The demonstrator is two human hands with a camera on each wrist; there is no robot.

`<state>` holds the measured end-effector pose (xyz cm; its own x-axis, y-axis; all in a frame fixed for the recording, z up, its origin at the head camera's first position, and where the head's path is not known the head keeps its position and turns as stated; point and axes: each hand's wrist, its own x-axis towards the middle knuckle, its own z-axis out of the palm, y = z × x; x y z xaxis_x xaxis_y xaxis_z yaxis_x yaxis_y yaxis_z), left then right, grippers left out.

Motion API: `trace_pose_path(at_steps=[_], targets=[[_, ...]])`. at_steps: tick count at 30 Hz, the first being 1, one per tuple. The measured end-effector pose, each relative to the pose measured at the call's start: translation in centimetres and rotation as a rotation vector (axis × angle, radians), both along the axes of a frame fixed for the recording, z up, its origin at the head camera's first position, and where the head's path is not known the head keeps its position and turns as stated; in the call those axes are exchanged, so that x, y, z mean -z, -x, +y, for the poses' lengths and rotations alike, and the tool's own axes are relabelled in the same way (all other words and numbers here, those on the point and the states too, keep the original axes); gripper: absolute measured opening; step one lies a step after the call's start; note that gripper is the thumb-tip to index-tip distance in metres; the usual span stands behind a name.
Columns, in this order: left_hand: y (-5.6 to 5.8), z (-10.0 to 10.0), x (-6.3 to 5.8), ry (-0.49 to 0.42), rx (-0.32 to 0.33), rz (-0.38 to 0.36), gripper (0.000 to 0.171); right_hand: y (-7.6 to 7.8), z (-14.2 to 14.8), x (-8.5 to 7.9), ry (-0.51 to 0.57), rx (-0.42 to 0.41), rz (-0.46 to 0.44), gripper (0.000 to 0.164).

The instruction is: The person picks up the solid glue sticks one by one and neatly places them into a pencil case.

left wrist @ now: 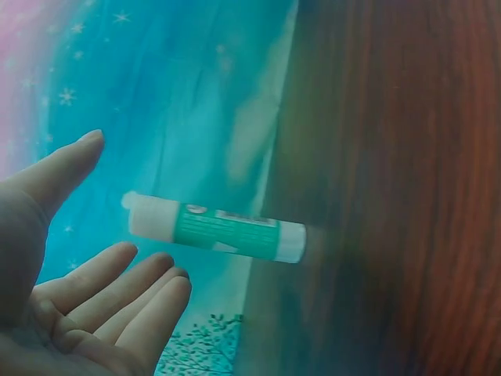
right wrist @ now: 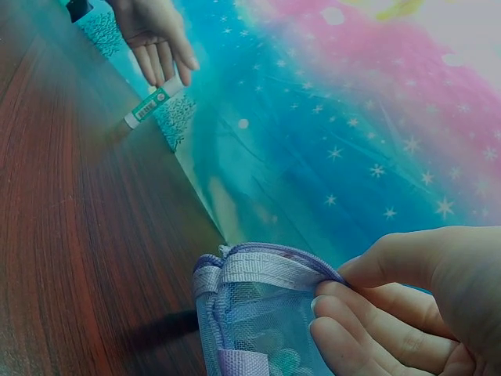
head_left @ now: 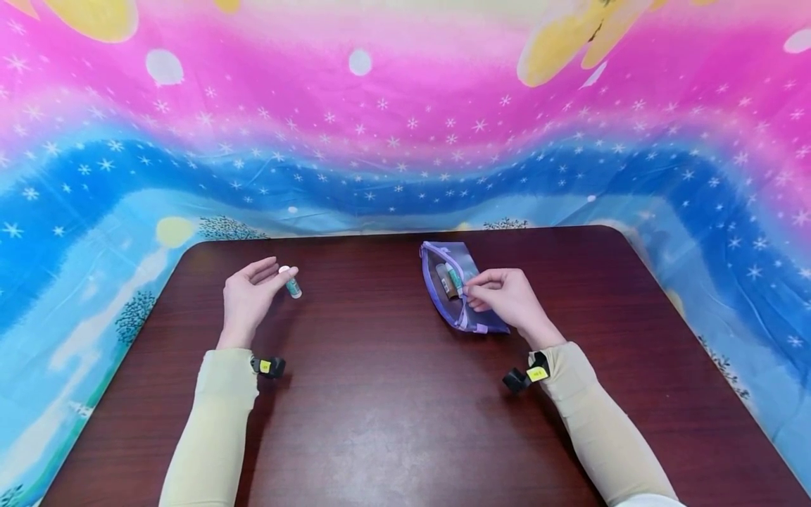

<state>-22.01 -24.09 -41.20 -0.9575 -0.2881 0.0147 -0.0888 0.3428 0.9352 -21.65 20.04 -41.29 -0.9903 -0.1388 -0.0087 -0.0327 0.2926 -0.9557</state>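
Observation:
A glue stick (head_left: 294,288) with a green label and white ends is just off the fingertips of my left hand (head_left: 248,299). In the left wrist view, thumb and fingers are spread, and a gap separates them from the glue stick (left wrist: 227,231), which looks to be in the air. My right hand (head_left: 507,299) pinches the zipper edge of a purple mesh pouch (right wrist: 266,270) between thumb and fingers. The pouch (head_left: 432,283) gapes at its zipper, and inside lie a green-labelled tube (head_left: 453,274) and a brownish item (head_left: 445,283), partly hidden.
A dark reddish wooden table (head_left: 367,394) lies under both hands. A colourful printed cloth (head_left: 393,141) hangs behind and along its sides. Each sleeved wrist carries a small black camera, the left wrist camera (head_left: 272,367) and the right wrist camera (head_left: 519,378).

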Motion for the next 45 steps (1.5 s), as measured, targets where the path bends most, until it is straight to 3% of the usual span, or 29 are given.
trace_pose_path(at_steps=[19,28,45], targets=[[0.4,-0.4,2.6,0.029,0.028,-0.064,0.073,-0.1,0.0,0.1,-0.004,0.000,-0.003,0.019],[0.6,-0.4,2.8,0.058,0.045,-0.116,0.073,-0.2,-0.2,0.2,0.015,0.005,-0.001,0.016],[0.6,0.0,3.1,0.068,0.042,-0.123,0.057,-0.3,-0.3,0.3,0.039,0.005,0.006,0.016]])
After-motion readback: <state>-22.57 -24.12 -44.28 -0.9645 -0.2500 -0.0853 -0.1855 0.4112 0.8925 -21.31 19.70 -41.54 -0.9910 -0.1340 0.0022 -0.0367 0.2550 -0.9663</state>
